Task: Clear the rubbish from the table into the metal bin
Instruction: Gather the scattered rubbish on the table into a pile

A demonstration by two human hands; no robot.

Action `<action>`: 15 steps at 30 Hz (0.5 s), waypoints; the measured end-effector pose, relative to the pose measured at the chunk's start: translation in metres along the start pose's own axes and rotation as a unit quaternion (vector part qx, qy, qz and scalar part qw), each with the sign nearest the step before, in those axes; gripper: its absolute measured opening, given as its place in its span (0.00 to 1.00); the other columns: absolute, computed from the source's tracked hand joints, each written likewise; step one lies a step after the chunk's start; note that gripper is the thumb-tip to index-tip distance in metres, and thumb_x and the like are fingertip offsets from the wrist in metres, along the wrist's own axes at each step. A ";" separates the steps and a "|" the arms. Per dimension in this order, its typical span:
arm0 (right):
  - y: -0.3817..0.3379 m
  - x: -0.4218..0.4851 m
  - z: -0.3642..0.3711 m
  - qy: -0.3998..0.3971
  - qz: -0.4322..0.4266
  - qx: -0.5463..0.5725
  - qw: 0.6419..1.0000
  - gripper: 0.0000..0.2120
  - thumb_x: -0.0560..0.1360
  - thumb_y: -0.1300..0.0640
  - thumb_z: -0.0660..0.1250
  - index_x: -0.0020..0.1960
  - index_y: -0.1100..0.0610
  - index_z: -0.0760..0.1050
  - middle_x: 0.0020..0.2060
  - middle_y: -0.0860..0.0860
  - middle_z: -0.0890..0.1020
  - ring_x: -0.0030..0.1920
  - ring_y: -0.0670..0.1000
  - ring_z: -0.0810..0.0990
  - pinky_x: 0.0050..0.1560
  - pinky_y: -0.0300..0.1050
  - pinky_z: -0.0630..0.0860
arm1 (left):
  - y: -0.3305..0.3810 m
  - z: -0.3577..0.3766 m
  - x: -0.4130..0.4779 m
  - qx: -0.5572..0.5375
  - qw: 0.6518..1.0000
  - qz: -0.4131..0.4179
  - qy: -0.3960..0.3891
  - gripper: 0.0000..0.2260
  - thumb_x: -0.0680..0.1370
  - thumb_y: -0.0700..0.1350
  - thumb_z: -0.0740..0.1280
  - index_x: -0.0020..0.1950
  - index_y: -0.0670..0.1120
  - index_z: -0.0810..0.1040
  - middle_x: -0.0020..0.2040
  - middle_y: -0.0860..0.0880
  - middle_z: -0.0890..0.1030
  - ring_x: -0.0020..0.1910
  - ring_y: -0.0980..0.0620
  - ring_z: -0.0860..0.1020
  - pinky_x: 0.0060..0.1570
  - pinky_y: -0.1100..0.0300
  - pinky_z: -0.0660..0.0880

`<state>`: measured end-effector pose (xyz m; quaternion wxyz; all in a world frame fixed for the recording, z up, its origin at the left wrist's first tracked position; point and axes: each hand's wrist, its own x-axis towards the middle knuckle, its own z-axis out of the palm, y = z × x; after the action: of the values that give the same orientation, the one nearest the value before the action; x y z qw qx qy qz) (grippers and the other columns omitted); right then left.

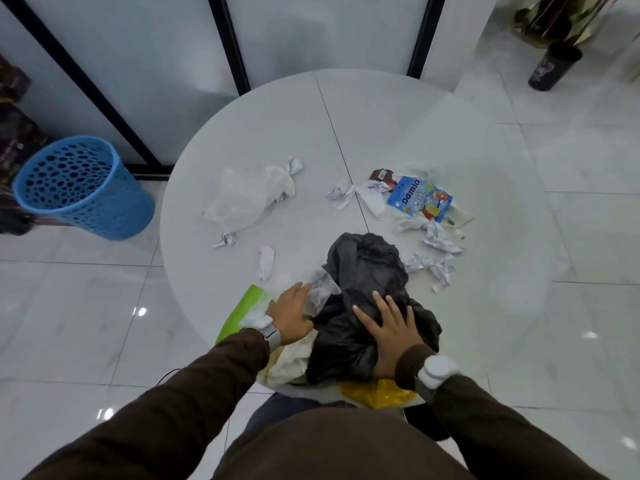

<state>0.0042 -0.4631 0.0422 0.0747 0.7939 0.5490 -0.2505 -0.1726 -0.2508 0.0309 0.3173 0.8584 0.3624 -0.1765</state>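
Note:
A crumpled black plastic bag (363, 271) lies at the near edge of the round white table (277, 126). My right hand (391, 330) rests flat on it with fingers spread. My left hand (291, 313) lies beside the bag on white crumpled paper (320, 289) and a green-edged sheet (242, 306). Farther out lie a clear plastic bag (242, 195), a blue Damla sweet packet (419, 199) and several crumpled paper balls (341, 194). A yellow wrapper (377, 393) hangs at the table's near rim. No metal bin is in view.
A blue perforated plastic bin (79, 185) stands on the tiled floor to the left of the table. A black cup-shaped container (554, 65) stands on the floor at the far right. Glass partitions with black frames (228, 43) rise behind the table.

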 end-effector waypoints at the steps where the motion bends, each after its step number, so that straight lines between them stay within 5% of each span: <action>1: 0.000 0.005 0.005 -0.022 -0.003 -0.012 1.000 0.58 0.60 0.25 0.66 0.77 0.34 0.32 0.80 0.55 0.37 0.79 0.64 0.38 0.72 0.75 0.43 | 0.000 0.003 0.001 0.015 1.000 -0.001 -0.008 0.41 0.72 0.53 0.66 0.82 0.55 0.53 0.83 0.48 0.56 0.81 0.44 0.58 0.75 0.36 0.58; 9: -0.003 0.030 -0.003 -0.132 0.024 -0.052 0.990 0.64 0.58 0.25 0.72 0.75 0.34 0.29 0.80 0.55 0.35 0.79 0.63 0.36 0.69 0.78 0.37 | 0.010 0.003 -0.001 0.133 0.988 0.015 0.078 0.40 0.76 0.70 0.56 0.83 0.57 0.46 0.78 0.56 0.68 0.82 0.48 0.56 0.71 0.30 0.29; 15: -0.004 0.035 -0.080 -0.198 0.030 0.049 0.979 0.74 0.51 0.28 0.79 0.76 0.38 0.28 0.80 0.55 0.47 0.79 0.63 0.51 0.73 0.73 0.54 | 0.008 -0.029 0.007 0.010 0.985 0.037 0.169 0.37 0.75 0.69 0.56 0.81 0.56 0.56 0.70 0.57 0.76 0.75 0.54 0.67 0.74 0.41 0.27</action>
<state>0.0350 -0.4006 0.0954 0.1508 0.7475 0.4862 -0.4268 -0.1597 -0.2319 0.0522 0.2485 0.8919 0.3773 -0.0205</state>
